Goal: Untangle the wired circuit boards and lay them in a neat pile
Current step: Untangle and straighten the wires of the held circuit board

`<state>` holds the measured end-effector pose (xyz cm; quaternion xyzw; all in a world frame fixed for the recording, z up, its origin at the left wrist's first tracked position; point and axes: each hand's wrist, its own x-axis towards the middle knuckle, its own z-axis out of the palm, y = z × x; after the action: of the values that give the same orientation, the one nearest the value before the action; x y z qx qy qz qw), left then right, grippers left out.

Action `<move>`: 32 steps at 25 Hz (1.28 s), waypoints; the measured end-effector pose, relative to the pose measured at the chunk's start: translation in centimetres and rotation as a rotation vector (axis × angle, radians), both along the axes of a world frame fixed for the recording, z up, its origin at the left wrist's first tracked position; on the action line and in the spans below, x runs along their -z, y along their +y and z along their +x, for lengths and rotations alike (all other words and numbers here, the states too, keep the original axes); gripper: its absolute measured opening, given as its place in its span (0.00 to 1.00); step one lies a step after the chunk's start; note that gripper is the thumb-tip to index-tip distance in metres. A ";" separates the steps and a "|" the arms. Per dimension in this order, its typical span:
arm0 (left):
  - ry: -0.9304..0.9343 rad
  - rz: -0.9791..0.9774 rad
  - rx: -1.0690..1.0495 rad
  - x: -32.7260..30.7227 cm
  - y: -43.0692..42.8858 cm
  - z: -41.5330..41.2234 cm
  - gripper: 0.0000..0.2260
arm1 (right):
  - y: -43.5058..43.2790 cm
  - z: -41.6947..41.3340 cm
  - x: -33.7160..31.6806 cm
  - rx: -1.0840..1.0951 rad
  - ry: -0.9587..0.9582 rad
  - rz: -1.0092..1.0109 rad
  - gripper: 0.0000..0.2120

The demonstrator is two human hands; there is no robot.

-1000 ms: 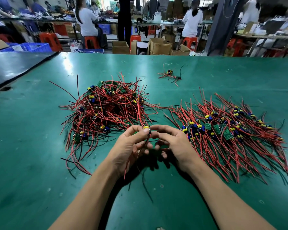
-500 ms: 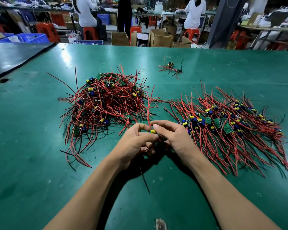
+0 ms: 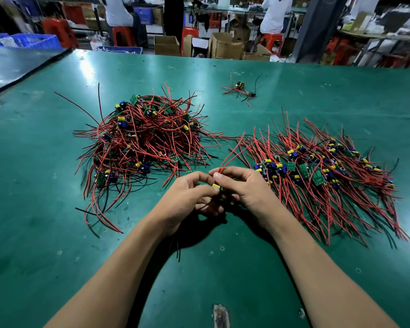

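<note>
A tangled heap of wired circuit boards [image 3: 142,138] with red and black leads lies at centre left on the green table [image 3: 33,209]. To the right spreads a combed-out pile of boards [image 3: 317,171], wires fanned outward. Between the two, my left hand [image 3: 187,197] and my right hand [image 3: 244,188] meet over one small board [image 3: 216,186] with a yellow part. Both hands pinch it. Its red wires [image 3: 232,153] rise up and to the right from my right fingers. A black lead [image 3: 178,252] hangs below my hands.
A small stray bundle of boards [image 3: 240,89] lies farther back at centre. A dark table [image 3: 14,65] adjoins at the far left. Beyond the far edge stand cardboard boxes [image 3: 225,47], red stools and seated people.
The red wires of the held board have swung from upright over my left hand to leaning right out of my right fingers. The camera has tipped down a little.
</note>
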<state>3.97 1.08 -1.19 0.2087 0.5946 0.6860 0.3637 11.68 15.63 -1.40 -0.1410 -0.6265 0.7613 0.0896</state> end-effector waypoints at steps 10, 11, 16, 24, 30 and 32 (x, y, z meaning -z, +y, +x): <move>-0.030 0.019 -0.026 0.0 0.2 0.5 0.08 | 0.0 0.3 -0.2 -0.097 -0.024 -0.015 0.08; -0.035 0.014 -0.039 0.0 0.3 0.5 0.09 | 0.0 0.3 -0.3 -0.111 -0.033 -0.033 0.08; -0.007 0.013 -0.098 0.2 0.6 1.0 0.07 | -0.2 0.2 -0.4 -0.047 -0.041 -0.018 0.08; 0.037 -0.048 -0.087 0.3 0.8 0.8 0.08 | -0.2 0.0 0.2 -0.112 -0.043 0.097 0.13; 0.028 -0.055 -0.095 -0.1 0.7 0.6 0.09 | 0.0 -0.6 -0.2 0.076 -0.068 0.036 0.14; 0.045 -0.063 -0.079 -0.2 0.7 0.6 0.09 | 0.4 -1.0 -0.3 0.191 -0.075 -0.004 0.15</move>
<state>4.60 1.73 -0.99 0.1890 0.6316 0.6760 0.3292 10.70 16.07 -1.08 -0.2284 -0.6115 0.7449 0.1379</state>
